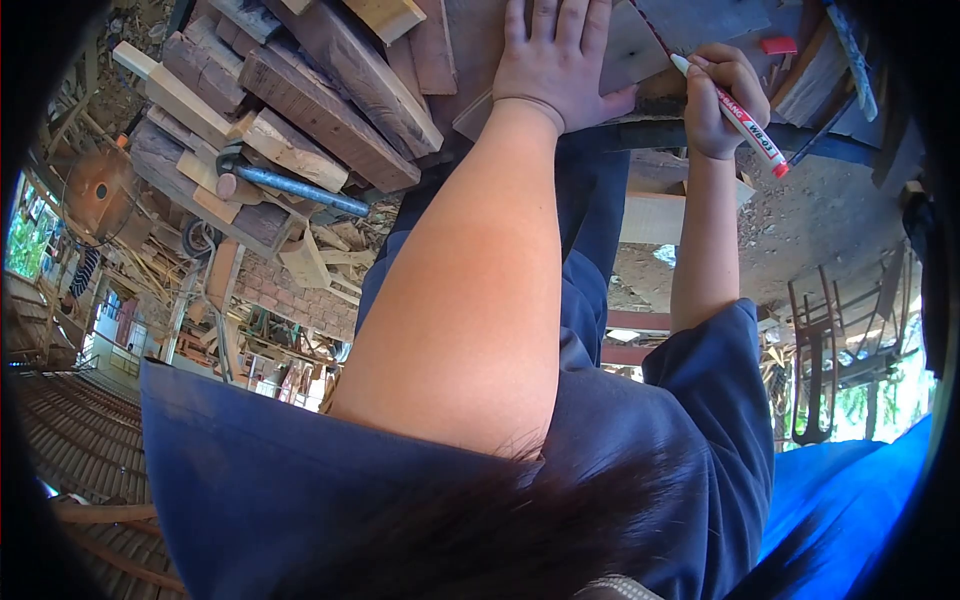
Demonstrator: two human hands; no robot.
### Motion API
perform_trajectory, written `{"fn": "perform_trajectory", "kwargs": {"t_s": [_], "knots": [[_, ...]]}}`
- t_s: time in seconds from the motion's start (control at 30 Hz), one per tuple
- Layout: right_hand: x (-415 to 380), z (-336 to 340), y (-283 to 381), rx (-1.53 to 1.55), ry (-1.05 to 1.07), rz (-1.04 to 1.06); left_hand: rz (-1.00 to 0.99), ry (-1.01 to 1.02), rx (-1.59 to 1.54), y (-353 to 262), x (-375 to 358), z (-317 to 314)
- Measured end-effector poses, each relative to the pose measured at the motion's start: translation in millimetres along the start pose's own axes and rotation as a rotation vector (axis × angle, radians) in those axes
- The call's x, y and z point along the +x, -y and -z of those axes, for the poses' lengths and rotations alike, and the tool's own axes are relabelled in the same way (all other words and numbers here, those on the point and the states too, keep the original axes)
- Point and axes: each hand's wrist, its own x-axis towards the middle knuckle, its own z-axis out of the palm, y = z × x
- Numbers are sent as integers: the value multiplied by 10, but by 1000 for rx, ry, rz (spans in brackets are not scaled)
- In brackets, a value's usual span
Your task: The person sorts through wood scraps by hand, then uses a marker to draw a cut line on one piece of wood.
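My left hand (554, 60) lies flat, fingers spread, pressing on a grey wooden board (640, 45) at the top of the view. My right hand (718, 95) grips a red and white marker (748, 128), with its tip touching the board just right of my left thumb. Both arms in dark blue short sleeves reach up the frame from my shoulders. The far part of the board is cut off by the frame edge.
A pile of rough timber offcuts (320, 100) lies left of the board, with a blue-handled hammer (290, 185) on it. A small red object (778, 45) sits at the top right. Sandy ground, a brick wall (290, 295) and metal chairs (825, 350) surround the spot.
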Motion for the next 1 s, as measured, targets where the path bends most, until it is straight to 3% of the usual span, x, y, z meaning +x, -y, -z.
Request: {"fn": "perform_trajectory", "kwargs": {"t_s": [0.2, 0.27, 0.3, 0.33, 0.37, 0.4, 0.47, 0.73, 1.0], "knots": [[31, 74, 1, 5, 73, -19, 7, 25, -2, 8, 9, -14], [-18, 76, -22, 48, 30, -51, -62, -177, 703, 17, 16, -64], [-42, 70, -35, 92, -13, -82, -58, -176, 703, 21, -7, -82], [-24, 40, 7, 95, -9, -82, -26, -77, 350, 3, -9, -24], [-15, 3, 54, 202, -101, -226, 6, 18, -3, 1, -6, 11], [-1, -36, 104, 309, -193, -372, 12, 17, -2, 7, -2, 10], [48, -89, 125, 304, -189, -399, 15, 26, -24, 9, 5, -1], [307, -241, 102, -13, 79, 22, 24, -8, -11, 6, -8, -24], [212, -92, 102, -95, 179, 20, 4, -47, -10, 3, -17, -36]]}}
